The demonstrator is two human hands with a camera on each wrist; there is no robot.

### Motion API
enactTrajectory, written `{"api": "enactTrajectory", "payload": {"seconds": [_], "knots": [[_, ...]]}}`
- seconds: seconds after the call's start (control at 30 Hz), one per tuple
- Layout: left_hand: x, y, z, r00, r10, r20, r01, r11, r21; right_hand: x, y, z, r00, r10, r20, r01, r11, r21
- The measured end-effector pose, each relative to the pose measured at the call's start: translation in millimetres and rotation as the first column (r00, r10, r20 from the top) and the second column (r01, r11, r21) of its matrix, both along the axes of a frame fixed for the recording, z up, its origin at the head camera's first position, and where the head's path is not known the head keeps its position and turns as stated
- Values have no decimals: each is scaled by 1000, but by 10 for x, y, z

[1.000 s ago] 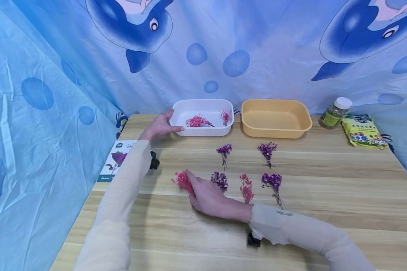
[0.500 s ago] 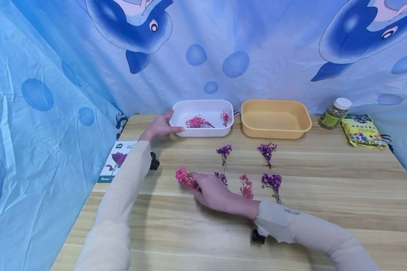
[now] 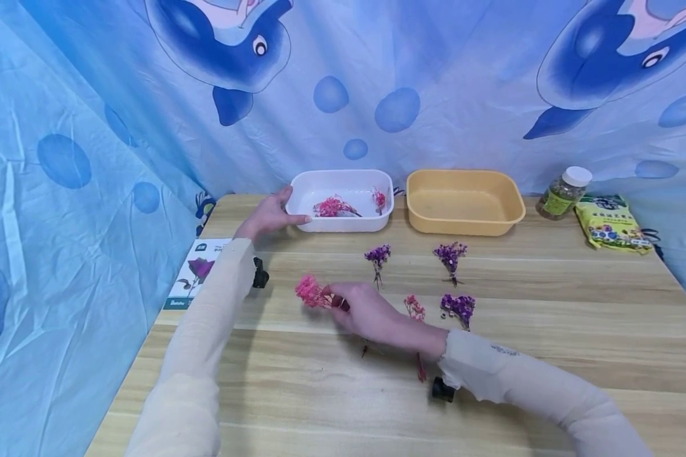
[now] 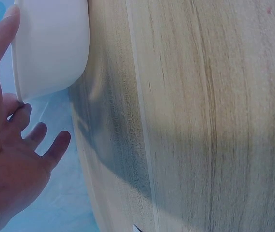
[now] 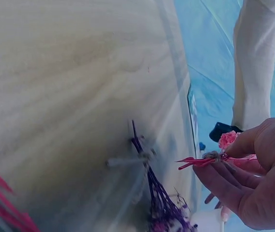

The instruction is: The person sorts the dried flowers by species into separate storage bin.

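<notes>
My right hand (image 3: 371, 312) pinches a small bunch of pink dried flowers (image 3: 310, 291) by its stems, blossoms pointing left. The right wrist view shows the tied pink stems (image 5: 191, 162) between thumb and fingers, above the table. Beneath that hand lies a tied purple dried flower bunch (image 5: 162, 195), mostly hidden in the head view. At the back left, my left hand (image 3: 267, 216) holds the left end of a white plastic basin (image 3: 343, 224), thumb and fingers at its rim. Pink bunches (image 3: 334, 206) lie in the basin.
A yellow basin (image 3: 465, 226) stands right of the white one. Purple bunches (image 3: 449, 254) and another pink bunch (image 3: 414, 308) lie on the table. A lidded jar (image 3: 564, 193) and yellow packet (image 3: 612, 222) are at the back right, a flower card (image 3: 194, 273) at left.
My right hand has lifted the pink bunch off the table and drawn slightly right and away from me. The left hand keeps its place on the white basin.
</notes>
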State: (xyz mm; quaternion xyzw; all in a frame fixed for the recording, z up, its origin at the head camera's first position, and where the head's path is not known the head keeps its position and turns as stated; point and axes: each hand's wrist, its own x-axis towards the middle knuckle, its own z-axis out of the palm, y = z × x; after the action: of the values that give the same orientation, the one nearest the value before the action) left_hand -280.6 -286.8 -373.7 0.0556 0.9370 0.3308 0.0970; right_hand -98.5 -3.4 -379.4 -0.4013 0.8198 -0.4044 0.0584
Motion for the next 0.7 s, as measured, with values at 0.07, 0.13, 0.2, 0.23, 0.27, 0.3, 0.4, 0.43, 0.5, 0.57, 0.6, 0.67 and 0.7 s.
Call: {"api": "enactTrajectory", "payload": {"seconds": [0.07,0.13,0.2,0.23,0.27,0.3,0.4,0.43,0.5,0.57,0.6,0.67,0.7], "knots": [[5,-3,-2,1000,1,4,-1,1000,-2,-38,21,32,1000,-9,9,9,1000,22],[4,-4,-7,1000,5,8,-5,1000,0,-86,48,71,1000,-23,19,23,999,38],[7,-3,-10,1000,11,9,-11,1000,10,-147,76,110,999,-36,28,35,999,40],[8,-2,-12,1000,15,9,-15,1000,16,-179,94,130,999,-41,35,40,999,35],[9,0,-13,1000,18,9,-18,1000,21,-211,115,151,998,-44,41,43,999,27],[11,2,-13,1000,20,8,-20,1000,23,-247,131,170,998,-50,30,50,998,23],[13,4,-12,1000,24,9,-24,999,24,-356,181,224,998,-62,30,61,998,11],[13,4,-10,1000,25,12,-26,999,23,-394,196,240,997,-66,30,65,998,10],[14,4,-7,999,28,15,-29,999,26,-472,221,270,996,-84,35,83,996,18],[11,5,-6,999,30,15,-30,999,32,-549,250,297,993,-102,60,100,995,26],[10,6,-6,999,31,15,-31,999,40,-587,264,307,991,-113,76,111,993,30],[8,8,-8,999,30,11,-30,998,53,-664,292,323,987,-135,93,132,991,38],[3,8,-11,1000,28,9,-28,998,56,-703,305,329,986,-141,94,138,990,38]]}}
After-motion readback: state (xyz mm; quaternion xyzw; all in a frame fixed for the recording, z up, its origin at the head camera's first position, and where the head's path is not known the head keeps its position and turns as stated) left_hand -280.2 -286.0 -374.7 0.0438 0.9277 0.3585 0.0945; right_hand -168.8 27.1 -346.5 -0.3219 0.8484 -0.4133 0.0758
